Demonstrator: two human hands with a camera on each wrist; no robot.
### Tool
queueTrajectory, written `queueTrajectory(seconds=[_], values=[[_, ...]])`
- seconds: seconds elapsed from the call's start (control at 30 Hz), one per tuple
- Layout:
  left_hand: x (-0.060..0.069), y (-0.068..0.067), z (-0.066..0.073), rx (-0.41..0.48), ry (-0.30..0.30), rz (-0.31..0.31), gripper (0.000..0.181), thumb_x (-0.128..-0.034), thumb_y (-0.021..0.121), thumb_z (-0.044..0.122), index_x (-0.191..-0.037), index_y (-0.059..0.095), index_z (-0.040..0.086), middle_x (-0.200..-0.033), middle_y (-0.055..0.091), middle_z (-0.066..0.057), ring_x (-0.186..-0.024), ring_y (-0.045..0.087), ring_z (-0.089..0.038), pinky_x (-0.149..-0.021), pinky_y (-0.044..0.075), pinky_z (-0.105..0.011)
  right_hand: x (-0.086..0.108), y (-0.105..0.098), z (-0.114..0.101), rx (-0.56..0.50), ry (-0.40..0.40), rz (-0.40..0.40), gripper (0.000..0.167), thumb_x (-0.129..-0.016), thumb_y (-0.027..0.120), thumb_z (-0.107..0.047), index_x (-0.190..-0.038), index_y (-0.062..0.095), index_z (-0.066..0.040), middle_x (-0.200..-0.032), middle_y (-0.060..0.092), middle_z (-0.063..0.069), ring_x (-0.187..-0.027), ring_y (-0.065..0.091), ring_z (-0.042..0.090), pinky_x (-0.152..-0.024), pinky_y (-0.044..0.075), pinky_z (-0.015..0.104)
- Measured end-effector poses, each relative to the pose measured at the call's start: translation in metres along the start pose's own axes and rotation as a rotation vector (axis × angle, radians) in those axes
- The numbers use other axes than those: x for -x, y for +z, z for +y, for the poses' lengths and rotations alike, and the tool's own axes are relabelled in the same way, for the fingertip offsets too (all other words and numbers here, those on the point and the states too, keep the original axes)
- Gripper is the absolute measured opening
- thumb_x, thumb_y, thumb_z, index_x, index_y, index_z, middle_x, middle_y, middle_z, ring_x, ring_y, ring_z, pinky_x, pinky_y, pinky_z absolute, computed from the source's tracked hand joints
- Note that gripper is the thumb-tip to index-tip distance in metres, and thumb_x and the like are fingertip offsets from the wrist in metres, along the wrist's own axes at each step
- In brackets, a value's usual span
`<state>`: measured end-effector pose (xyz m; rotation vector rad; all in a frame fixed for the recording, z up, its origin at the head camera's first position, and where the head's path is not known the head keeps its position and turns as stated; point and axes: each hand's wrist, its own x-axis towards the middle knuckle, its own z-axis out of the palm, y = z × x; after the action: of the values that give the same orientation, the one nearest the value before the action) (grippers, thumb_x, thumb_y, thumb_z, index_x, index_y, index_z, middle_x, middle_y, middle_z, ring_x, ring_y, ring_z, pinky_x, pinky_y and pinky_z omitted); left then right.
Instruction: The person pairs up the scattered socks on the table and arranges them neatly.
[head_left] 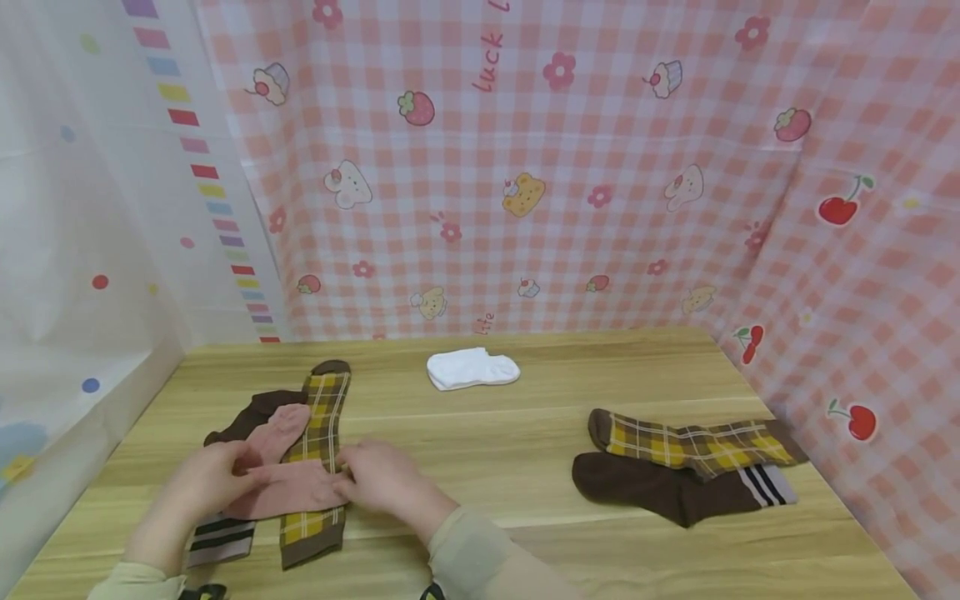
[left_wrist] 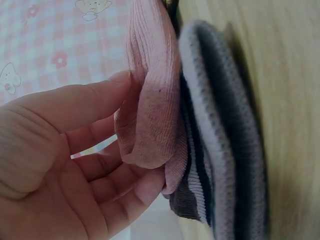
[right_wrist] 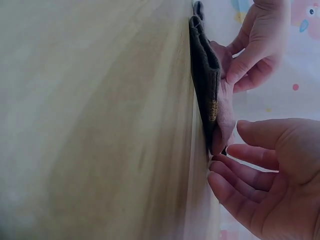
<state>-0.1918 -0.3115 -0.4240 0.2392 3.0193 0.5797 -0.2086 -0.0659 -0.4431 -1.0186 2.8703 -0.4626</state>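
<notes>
Two pink socks lie at the left in the head view, the upper one (head_left: 279,432) slanting and the lower one (head_left: 288,492) across a yellow plaid sock (head_left: 324,417). My left hand (head_left: 197,482) pinches the lower pink sock's left end; in the left wrist view, thumb and fingers of this hand (left_wrist: 65,145) stand either side of the pink fabric (left_wrist: 155,115). At its right end is my right hand (head_left: 386,479); in the right wrist view this hand (right_wrist: 275,170) has relaxed fingers by the sock's tip, thumb apart. A brown sock (head_left: 258,411) with a striped cuff lies underneath.
White socks (head_left: 472,369) lie at the back middle of the wooden table (head_left: 480,442). On the right, another plaid sock (head_left: 697,443) overlaps a brown sock (head_left: 652,485) with a striped cuff. Patterned cloth (head_left: 480,167) hangs behind and at the sides.
</notes>
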Motion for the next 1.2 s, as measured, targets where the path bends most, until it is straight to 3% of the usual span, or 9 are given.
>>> queueTrajectory(seconds=[0.1,0.37,0.8,1.03,1.2], values=[[-0.001,0.002,0.001,-0.001,-0.018,-0.005,0.018,-0.0856,0.076,0.021,-0.084,0.067,0.005,-0.079,0.064,-0.002,-0.071,0.056,-0.018,-0.063,0.049,-0.04,-0.002,0.002,-0.001,0.025,0.018,-0.003,0.028,-0.094,0.068,-0.035,-0.117,0.07,-0.019,-0.1,0.067,-0.009,-0.09,0.059,0.004,-0.078,0.048,0.019],[0.0,0.007,-0.001,0.008,-0.037,-0.019,0.013,-0.0875,0.072,0.012,-0.081,0.062,0.006,-0.073,0.057,0.0,-0.066,0.048,-0.017,-0.059,0.042,-0.036,-0.006,0.004,-0.005,0.093,0.046,-0.028,0.024,-0.089,0.073,-0.04,-0.105,0.072,-0.022,-0.088,0.059,-0.009,-0.08,0.052,0.004,-0.069,0.044,0.018],[0.005,0.006,-0.003,0.065,-0.043,0.012,0.024,-0.0884,0.071,0.01,-0.071,0.054,0.009,-0.063,0.045,0.001,-0.059,0.043,-0.017,-0.054,0.036,-0.032,-0.011,0.009,-0.009,0.153,0.065,-0.007,0.02,-0.087,0.076,-0.037,-0.084,0.066,-0.02,-0.078,0.059,-0.007,-0.076,0.054,0.007,-0.065,0.046,0.021],[0.007,0.007,-0.006,0.114,-0.021,0.036,0.03,-0.092,0.068,0.012,-0.067,0.051,0.011,-0.06,0.044,0.003,-0.056,0.043,-0.016,-0.05,0.035,-0.028,-0.012,0.009,-0.009,0.086,0.077,-0.049,0.023,-0.087,0.077,-0.033,-0.075,0.061,-0.02,-0.069,0.053,-0.011,-0.066,0.048,0.004,-0.06,0.041,0.017],[0.007,0.005,-0.008,0.227,-0.037,0.013,0.03,-0.0941,0.066,0.013,-0.067,0.053,0.01,-0.06,0.046,0.003,-0.055,0.044,-0.014,-0.049,0.037,-0.026,-0.011,0.008,-0.008,0.021,0.089,-0.052,0.02,-0.085,0.079,-0.031,-0.081,0.063,-0.02,-0.073,0.056,-0.013,-0.066,0.049,0.003,-0.06,0.041,0.015]])
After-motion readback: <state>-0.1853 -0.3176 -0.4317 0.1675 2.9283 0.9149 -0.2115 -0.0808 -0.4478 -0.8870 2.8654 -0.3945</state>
